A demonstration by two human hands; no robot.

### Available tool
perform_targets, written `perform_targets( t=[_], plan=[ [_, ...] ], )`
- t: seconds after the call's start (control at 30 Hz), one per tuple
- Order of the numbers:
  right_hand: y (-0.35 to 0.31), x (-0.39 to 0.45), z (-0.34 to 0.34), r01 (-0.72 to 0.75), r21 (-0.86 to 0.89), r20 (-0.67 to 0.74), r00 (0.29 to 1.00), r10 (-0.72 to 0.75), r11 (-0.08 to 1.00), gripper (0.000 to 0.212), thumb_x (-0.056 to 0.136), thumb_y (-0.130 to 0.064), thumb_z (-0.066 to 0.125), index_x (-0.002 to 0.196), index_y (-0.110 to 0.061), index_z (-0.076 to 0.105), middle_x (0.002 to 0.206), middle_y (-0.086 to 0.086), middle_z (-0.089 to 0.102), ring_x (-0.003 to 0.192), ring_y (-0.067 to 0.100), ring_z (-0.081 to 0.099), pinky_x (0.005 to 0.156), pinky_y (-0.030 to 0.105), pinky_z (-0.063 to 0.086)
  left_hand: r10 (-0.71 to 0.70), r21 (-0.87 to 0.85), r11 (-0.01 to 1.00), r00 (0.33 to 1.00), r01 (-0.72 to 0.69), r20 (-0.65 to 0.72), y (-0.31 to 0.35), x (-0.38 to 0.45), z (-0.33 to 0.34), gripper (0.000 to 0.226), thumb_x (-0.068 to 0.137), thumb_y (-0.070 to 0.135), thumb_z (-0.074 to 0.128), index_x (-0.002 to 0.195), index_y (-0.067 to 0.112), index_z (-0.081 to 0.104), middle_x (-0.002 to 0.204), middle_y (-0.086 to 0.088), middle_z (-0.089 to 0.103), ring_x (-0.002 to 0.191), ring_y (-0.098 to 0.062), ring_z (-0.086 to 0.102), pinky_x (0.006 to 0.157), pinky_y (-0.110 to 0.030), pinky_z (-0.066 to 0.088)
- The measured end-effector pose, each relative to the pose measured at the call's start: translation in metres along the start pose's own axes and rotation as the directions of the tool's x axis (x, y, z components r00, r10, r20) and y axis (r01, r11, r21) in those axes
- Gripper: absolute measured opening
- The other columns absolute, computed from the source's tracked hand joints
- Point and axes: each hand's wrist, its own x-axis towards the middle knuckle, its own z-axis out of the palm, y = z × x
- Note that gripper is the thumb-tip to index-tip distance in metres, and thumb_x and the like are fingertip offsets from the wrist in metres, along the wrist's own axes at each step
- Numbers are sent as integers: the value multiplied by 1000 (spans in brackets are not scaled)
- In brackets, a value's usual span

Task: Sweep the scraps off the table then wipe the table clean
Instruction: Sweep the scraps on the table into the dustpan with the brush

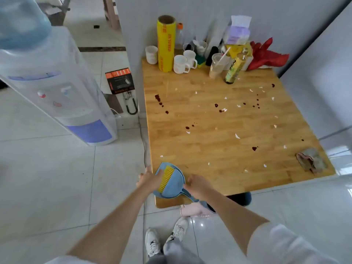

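Red lettering ran down the yellow cling-film roll (166, 45) at the bench's far edge, too blurred to read, as was the print on the green bottle (233, 69). The bench (209, 149) was jointed wooden blocks, smooth and glossy, spotted with dark red drips (216, 105) and small white scraps (237, 136). A crumpled cloth (311, 160) lay by the right edge near the front corner. At the front left corner, the left hand (149, 180) gripped the blue plastic dustpan (172, 182) with its yellow comb, while the right hand (198, 185) curled round the handle.
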Motion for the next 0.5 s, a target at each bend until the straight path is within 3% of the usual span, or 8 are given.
perform_targets(
  t=[0.1, 0.13, 0.23, 0.3, 0.37, 0.43, 0.5],
  plan=[
    [1, 17, 18, -30, -13, -8, 1000, 30, 999, 31, 97, -43, 48, 98, -13, 59, 87, 4, 56, 77, 23, 55, 61, 29, 37, -104, -48, 993, 994, 105, 24, -8, 17, 13, 78, 95, 59, 41, 158, 22, 15, 152, -22, 33, 137, -38, 39, 110, -49, 40],
    [-1, 16, 21, -49, 25, -1, 999, 49, 998, 30, 98, -43, 48, 100, -15, 59, 85, 2, 55, 74, 20, 53, 61, 28, 37, -132, -79, 988, 991, 134, 31, -10, 18, 15, 77, 95, 57, 42, 157, 18, 19, 151, -20, 36, 135, -38, 41, 108, -50, 42],
    [-4, 25, 31, -30, 114, 13, 1000, 28, 993, 24, 97, -41, 46, 80, -24, 51, 70, -6, 53, 60, 11, 49, 50, 27, 34, -139, -97, 985, 990, 140, 18, -7, 23, 20, 67, 94, 52, 43, 145, 10, 38, 138, -18, 49, 126, -36, 49, 102, -49, 47],
    [-6, 28, 29, -28, 208, 14, 1000, 25, 978, 25, 98, -43, 43, 83, -24, 51, 71, -6, 54, 62, 11, 51, 50, 28, 36, -129, -85, 988, 991, 126, -20, -2, 24, 15, 60, 92, 49, 42, 136, 9, 47, 129, -19, 52, 116, -35, 54, 99, -46, 48],
    [-9, 30, 16, -13, 306, -29, 999, 23, 952, 26, 101, -44, 41, 95, -20, 50, 75, -5, 54, 64, 13, 52, 51, 29, 35, -77, -67, 995, 993, 71, -89, 14, 23, 4, 54, 92, 47, 43, 128, 9, 53, 123, -19, 56, 107, -34, 57, 92, -42, 50],
    [-12, 32, -4, 4, 415, -70, 997, 28, 910, 27, 102, -43, 43, 93, -17, 46, 75, -3, 54, 63, 15, 54, 50, 29, 36, 25, -62, 997, 986, -35, -162, 38, 17, -12, 49, 94, 45, 46, 127, 11, 55, 121, -16, 59, 99, -30, 58, 74, -34, 50],
    [-16, 34, -29, 14, 535, -141, 987, 72, 845, 29, 101, -42, 46, 87, -16, 46, 75, 4, 59, 67, 26, 61, 56, 32, 42, 105, -231, 960, 966, -161, -236, 68, 10, -28, 47, 95, 42, 55, 134, 16, 48, 119, -9, 61, 93, -25, 61, 61, -29, 45]
  ],
)
